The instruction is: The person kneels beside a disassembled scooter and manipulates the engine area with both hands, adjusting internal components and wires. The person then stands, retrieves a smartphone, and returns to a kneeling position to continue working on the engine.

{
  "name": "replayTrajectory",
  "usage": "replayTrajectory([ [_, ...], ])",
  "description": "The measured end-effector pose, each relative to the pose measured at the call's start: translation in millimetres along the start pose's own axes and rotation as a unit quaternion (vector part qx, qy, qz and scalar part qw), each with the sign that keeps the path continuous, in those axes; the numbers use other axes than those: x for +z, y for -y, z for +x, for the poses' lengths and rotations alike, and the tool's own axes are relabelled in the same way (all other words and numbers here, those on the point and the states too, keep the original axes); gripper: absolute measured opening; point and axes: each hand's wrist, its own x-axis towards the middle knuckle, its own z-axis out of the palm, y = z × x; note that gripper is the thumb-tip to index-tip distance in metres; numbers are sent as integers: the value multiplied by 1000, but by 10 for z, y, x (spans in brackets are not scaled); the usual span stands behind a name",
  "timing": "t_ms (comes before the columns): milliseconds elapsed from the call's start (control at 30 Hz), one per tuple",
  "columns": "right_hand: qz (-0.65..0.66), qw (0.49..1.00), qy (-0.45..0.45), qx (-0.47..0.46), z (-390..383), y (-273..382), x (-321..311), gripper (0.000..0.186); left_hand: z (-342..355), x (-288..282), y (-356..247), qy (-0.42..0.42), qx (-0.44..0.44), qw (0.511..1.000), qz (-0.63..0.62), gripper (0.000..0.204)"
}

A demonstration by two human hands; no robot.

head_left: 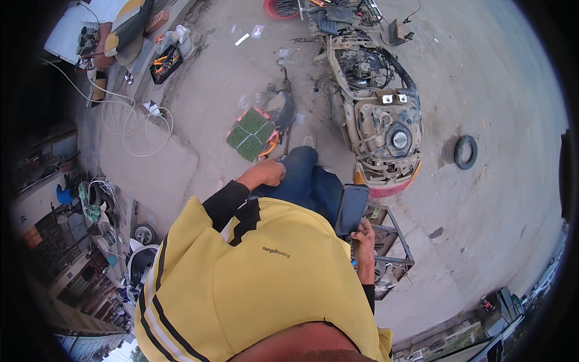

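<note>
My right hand (pixel 363 239) holds a dark smartphone (pixel 352 208) upright by its lower end, to the right of my leg. My left hand (pixel 268 172) rests on my knee with its fingers curled in, and I see nothing in it. Just beyond that hand stands a low seat topped with green turf (pixel 251 134), crossed by pale straps. Ahead to the right is a motorcycle (pixel 386 130) stripped of its covers, its frame and parts bare and dusty. Its red tail piece (pixel 389 190) lies closest to the phone.
A tyre (pixel 465 152) lies on the ground at right. A black tool tray (pixel 166 64), a coiled pale hose (pixel 129 123) and a red basin (pixel 281 7) are farther off. Beside my right arm is a metal frame stand (pixel 398 234). Shelves and a wheel (pixel 145 234) line the left.
</note>
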Motion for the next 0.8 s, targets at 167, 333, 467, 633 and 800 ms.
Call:
replayTrajectory([
  [167, 70, 995, -66, 11, 85, -1128, -324, 45, 95, -104, 56, -4, 38, 994, 102, 31],
  [333, 168, 978, -119, 28, -47, -1968, -48, 39, 129, 77, 11, -15, 103, 972, 209, 28],
  [467, 188, 972, -135, 29, -331, -2587, 116, 45, 64, 188, -6, -28, 149, 968, 201, 26],
  [633, 282, 945, -169, 7, -519, -3051, 515, 53, 45, 108, 20, -8, 205, 954, 218, 24],
  [800, 353, 916, -190, -19, -594, -3369, 1067, 51, 7, -162, 67, 105, 198, 943, 247, 23],
])
